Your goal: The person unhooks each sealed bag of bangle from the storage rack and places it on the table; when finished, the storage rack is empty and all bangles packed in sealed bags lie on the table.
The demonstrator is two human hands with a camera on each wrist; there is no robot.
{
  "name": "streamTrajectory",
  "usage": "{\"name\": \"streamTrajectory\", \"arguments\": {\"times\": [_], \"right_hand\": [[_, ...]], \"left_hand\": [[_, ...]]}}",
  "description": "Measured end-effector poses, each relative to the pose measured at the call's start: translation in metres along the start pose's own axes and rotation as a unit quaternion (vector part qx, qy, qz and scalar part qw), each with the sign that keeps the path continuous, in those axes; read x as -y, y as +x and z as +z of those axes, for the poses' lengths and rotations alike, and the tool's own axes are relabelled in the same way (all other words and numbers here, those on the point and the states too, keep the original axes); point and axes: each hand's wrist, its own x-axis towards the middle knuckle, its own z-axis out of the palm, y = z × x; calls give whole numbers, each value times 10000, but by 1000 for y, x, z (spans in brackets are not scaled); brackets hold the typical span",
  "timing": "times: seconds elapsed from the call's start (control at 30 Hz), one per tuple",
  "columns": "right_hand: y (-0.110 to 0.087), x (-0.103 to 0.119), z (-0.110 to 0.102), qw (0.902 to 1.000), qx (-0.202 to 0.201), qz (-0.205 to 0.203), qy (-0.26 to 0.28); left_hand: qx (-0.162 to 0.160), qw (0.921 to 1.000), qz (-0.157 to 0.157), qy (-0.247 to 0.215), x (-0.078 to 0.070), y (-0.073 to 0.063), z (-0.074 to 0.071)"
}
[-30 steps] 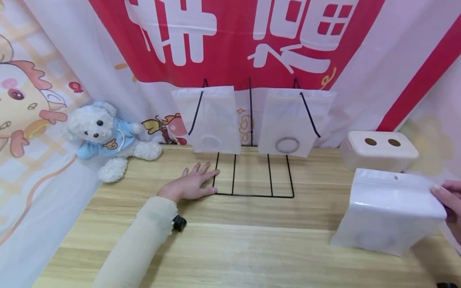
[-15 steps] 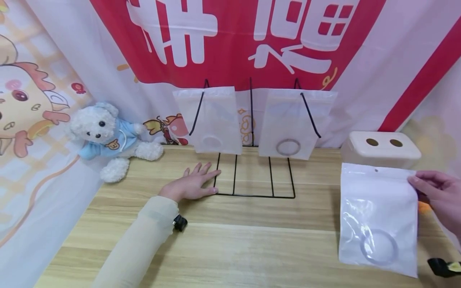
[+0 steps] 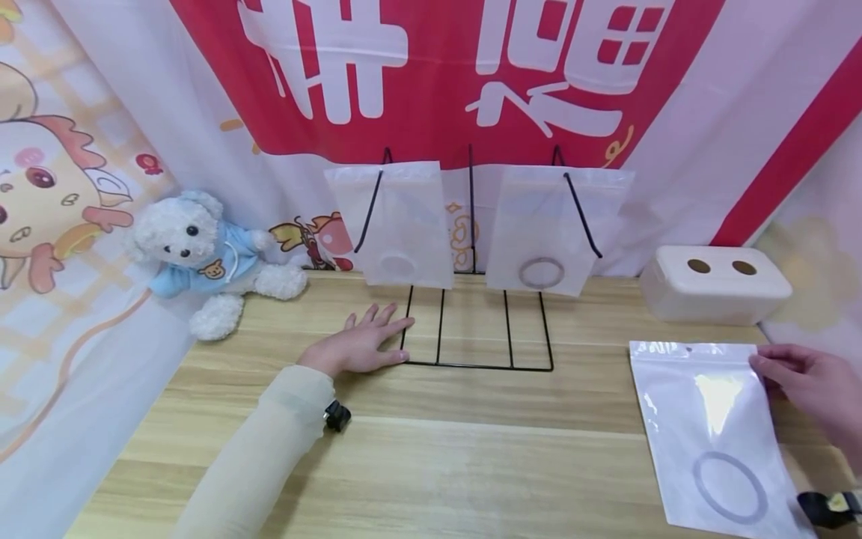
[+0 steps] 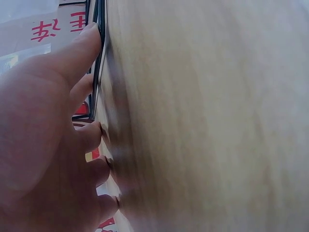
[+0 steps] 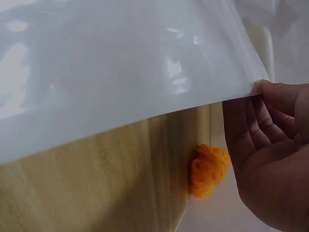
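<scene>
Starting at the far left, a white teddy bear in a blue top (image 3: pixel 202 258) sits on the wooden surface (image 3: pixel 431 457) against the printed backdrop (image 3: pixel 81 187). The left hand (image 3: pixel 360 346) lies palm down on the surface, fingers straight and slightly spread; its grip holds nothing. The left wrist view shows the fingertips (image 4: pixel 91 36) touching the left edge of the black wire rack (image 3: pixel 474 329). The rack's flat base rests on the surface, and its upright hooks carry two frosted pouches: the left hanging pouch (image 3: pixel 390 224) and the right hanging pouch (image 3: pixel 548 228), the latter with a grey ring visible near its lower edge. A cream box with two round holes (image 3: pixel 714 283) stands further right, near the backdrop. In front of that box, the white zip pouch (image 3: pixel 714 427) lies nearly flat on the surface, with a ring (image 3: pixel 730 486) visible through its lower part. The right hand (image 3: pixel 811 385) pinches the pouch's upper right corner between thumb and fingers; the right wrist view shows that corner raised slightly off the surface at the fingertips (image 5: pixel 265 89). An orange tuft (image 5: pixel 208 171) lies at the surface edge, just beside that hand.
</scene>
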Motion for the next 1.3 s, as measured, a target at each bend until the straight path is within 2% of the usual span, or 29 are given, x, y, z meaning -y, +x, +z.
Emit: {"name": "streamTrajectory", "arguments": {"times": [0.3, 0.53, 0.87, 1.17, 1.3], "right_hand": [[7, -6, 11, 9926, -92, -22, -1207], [8, -8, 16, 9848, -2, -395, -1691], [12, -4, 19, 9823, -55, -311, -1846], [13, -2, 22, 9841, 36, 248, -1758], [13, -1, 22, 9836, 62, 335, -1770]], "left_hand": [[-10, 10000, -6, -9, -2, -1, -1], [15, 10000, -11, -46, -2, -2, -1], [16, 10000, -27, -70, -1, -1, -1], [20, 10000, -39, -58, -1, -1, -1], [15, 10000, -33, -70, -1, -2, -1]]}}
